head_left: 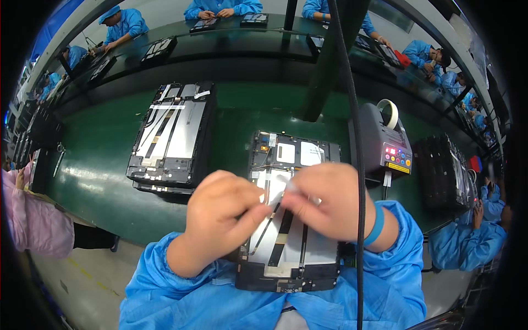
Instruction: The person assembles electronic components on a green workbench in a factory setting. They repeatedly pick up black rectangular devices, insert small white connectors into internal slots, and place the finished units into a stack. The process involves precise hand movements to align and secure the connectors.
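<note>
— First, position of the flat black rectangular device frame with a silver metal back plate [322, 250]?

— Lying flat at the near side of the glossy dark-green worktop [93, 181], beneath both hands, its lower end close to the wearer's blue jacket. A similar stack of black-edged, silver-backed units [179, 129] sits to its left; a grey box-shaped tape dispenser with red lights [377, 140] to its right.

— Finger state?

— Bare right hand [330, 201]: thumb and forefinger pinched on a pale, translucent, film-like strip [290, 187], blurred. Bare left hand [220, 212]: thumb and forefinger tips nearly together, just beside the strip; cannot tell whether they grip anything.

— Expected handling?

— Judgement only. Frame: stiff, moderate weight, smooth plate probably slippery. Best hold is by the dark side edges, both hands, clear of the exposed thin cables and corner parts, which look fragile. Strip: very light, limp, probably sticky and apt to curl or cling to skin; take it by the extreme ends, keeping its middle untouched.
</note>
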Available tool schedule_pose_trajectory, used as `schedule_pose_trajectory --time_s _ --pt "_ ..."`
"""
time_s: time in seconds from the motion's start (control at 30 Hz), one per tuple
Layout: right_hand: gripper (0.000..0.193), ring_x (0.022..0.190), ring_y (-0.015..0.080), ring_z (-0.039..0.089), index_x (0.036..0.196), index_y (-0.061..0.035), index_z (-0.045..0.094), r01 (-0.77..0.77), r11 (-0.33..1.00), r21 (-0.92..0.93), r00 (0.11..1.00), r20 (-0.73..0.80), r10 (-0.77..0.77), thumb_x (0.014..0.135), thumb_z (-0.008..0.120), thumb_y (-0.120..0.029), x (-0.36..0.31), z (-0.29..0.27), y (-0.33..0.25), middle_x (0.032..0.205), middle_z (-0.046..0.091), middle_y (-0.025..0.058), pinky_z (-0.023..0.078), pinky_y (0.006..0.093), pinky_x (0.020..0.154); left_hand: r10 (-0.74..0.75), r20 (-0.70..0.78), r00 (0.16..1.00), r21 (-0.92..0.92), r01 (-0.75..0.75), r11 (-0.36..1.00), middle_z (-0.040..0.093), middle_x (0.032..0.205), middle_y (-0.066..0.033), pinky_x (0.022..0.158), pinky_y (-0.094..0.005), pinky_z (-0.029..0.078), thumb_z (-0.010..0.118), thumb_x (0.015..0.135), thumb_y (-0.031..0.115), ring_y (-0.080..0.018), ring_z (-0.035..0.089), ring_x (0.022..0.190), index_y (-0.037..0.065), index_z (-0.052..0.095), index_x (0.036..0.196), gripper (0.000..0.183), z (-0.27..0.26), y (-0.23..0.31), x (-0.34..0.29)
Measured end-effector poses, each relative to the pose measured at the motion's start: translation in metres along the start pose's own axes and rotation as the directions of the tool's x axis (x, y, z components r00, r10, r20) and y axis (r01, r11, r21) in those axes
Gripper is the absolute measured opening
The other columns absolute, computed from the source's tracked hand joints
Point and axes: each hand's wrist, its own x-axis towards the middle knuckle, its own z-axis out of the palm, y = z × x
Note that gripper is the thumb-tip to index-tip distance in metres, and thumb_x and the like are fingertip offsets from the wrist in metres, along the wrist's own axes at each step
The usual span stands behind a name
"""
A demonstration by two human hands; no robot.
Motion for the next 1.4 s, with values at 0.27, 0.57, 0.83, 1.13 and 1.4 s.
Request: schedule_pose_trajectory --time_s 0.27,0.57,0.83,1.13,1.4 --pt "0.016 0.08 0.0312 0.06 0.092 -0.0029 0.055 -0.142 0.99 0.023 0.986 0.091 0.139 0.079 0.064 -0.004 0.042 0.014 0.029 0.077 0.06 0.0121 0.046 0.0387 0.069 -0.117 -0.039 0.992 0.269 0.123 0.955 0.06 0.094 -0.0111 0.074 -0.0382 0.047 0.071 0.07 0.01 -0.0293 0.056 0.086 0.004 0.068 0.088 0.019 0.013 -0.03 -0.002" --pt "0.024 0.072 0.0319 0.061 0.095 -0.0027 0.051 -0.059 0.997 -0.043 0.979 0.193 0.067 0.077 0.065 -0.006 0.066 0.023 0.052 0.073 0.061 0.012 0.048 0.0395 0.065 -0.112 -0.01 0.994 0.212 0.112 0.971 0.058 0.088 -0.0103 0.072 -0.0386 0.046 0.069 0.066 0.005 -0.0288 0.055 0.082 0.004 0.067 0.085 0.019 0.012 -0.037 -0.002" --pt "0.026 0.067 0.0248 0.064 0.097 -0.0005 0.052 -0.461 0.878 -0.13 0.852 0.21 0.479 0.076 0.067 -0.006 0.066 0.013 0.039 0.071 0.063 0.0109 0.049 0.035 0.06 -0.17 0.069 0.983 0.089 0.164 0.982 0.05 0.117 -0.0184 0.091 -0.0414 0.039 0.063 0.066 0.011 -0.0337 0.046 0.11 0.005 0.068 0.098 0.033 0.018 -0.053 -0.004" --pt "0.013 0.085 0.0292 0.056 0.081 -0.0077 0.062 0.193 0.971 -0.142 0.893 0.435 -0.114 0.074 0.072 -0.013 0.072 0.0 0.06 0.077 0.055 0.0078 0.047 0.0403 0.074 -0.201 0.051 0.978 0.018 0.2 0.98 0.046 0.117 -0.0204 0.099 -0.0452 0.031 0.061 0.068 0.016 -0.0369 0.041 0.113 0.011 0.071 0.097 0.03 0.023 -0.059 -0.007" --pt "0.018 0.08 0.0254 0.056 0.081 -0.0048 0.066 -0.003 0.999 -0.046 0.994 0.109 0.008 0.068 0.077 -0.012 0.057 0.007 0.081 0.08 0.057 0.0077 0.045 0.0348 0.074 -0.211 0.041 0.977 0.019 0.211 0.977 0.044 0.118 -0.0199 0.1 -0.0451 0.031 0.061 0.069 0.018 -0.0366 0.04 0.114 0.012 0.071 0.096 0.03 0.024 -0.059 -0.009"
